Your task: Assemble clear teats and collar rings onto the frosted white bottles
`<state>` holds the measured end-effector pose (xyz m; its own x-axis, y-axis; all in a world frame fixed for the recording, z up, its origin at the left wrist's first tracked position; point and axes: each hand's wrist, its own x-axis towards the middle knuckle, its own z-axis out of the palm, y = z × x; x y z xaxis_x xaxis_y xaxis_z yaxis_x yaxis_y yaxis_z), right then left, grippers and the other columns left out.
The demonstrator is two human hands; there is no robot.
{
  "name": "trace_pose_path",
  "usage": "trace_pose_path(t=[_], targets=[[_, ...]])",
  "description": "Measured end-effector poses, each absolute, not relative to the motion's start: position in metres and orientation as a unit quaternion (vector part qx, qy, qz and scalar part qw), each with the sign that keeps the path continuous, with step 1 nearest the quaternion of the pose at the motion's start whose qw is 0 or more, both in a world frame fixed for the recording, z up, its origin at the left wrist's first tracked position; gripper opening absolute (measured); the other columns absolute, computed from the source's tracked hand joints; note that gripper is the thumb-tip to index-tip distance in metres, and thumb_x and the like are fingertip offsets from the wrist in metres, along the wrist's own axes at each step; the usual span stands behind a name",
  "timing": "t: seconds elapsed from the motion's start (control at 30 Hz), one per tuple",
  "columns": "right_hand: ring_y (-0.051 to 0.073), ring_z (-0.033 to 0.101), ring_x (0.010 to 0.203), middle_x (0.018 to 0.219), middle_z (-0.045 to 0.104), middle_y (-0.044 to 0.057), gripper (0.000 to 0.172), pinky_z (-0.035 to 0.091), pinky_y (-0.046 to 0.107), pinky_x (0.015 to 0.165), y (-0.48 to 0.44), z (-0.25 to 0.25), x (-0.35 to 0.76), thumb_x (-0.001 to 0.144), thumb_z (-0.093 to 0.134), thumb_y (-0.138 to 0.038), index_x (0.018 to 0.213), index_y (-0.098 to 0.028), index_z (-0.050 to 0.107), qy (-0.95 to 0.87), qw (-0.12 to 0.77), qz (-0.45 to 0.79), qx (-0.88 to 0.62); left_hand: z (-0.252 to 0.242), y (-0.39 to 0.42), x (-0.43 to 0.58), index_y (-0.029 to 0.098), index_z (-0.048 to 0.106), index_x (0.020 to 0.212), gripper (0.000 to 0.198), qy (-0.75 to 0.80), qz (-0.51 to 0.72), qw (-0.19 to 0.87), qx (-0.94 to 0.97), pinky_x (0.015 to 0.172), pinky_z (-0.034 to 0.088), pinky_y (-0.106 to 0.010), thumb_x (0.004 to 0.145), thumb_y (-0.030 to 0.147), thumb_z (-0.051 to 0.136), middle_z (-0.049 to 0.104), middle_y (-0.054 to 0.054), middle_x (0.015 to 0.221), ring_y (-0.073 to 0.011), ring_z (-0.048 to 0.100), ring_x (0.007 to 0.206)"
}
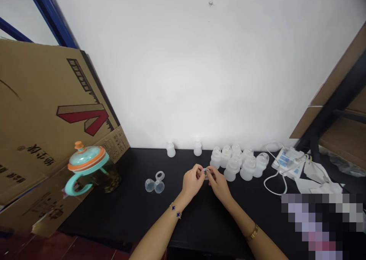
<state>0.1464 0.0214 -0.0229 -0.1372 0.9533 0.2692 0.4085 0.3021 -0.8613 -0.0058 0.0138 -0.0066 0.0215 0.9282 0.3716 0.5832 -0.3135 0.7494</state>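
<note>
Both hands meet over the black table [128,214]. Between their fingertips is a small clear bottle ring [206,173], whose middle is too small to make out. My left hand [193,180] pinches its left side, and my right hand [219,182] closes on its right side. To the left lie two clear dome caps [159,186] and a translucent ring [160,175]. Just right of my right hand stands a cluster of several frosted baby bottles [231,170] with clear domed tops. Two frosted bottles [197,148] without domes stand apart by the wall.
A teal-lidded jug [88,164] with dark contents stands at the left, beside a large cardboard box [48,111]. White cables [281,176], a white-and-blue box [288,162] and white papers [320,178] lie at the right. A white wall [183,69] closes off the back.
</note>
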Motion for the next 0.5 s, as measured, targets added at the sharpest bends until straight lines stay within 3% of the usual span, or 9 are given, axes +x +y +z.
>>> trace_pose_path(t=[0.5], targets=[[0.02,0.064,0.063,0.075,0.07,0.004,0.035,0.047,0.029,0.056,0.0225,-0.0263,0.1449,0.096,0.045,-0.051,0.099,-0.021,0.065,-0.689,0.426,0.301,-0.503,-0.0115,0.0155,-0.0043,0.022,0.06,0.086,0.014,0.554,0.422,0.182,0.694,0.062,0.041,-0.024,0.093,0.032,0.053,0.062,0.004,0.065,-0.0143,0.06,0.061]])
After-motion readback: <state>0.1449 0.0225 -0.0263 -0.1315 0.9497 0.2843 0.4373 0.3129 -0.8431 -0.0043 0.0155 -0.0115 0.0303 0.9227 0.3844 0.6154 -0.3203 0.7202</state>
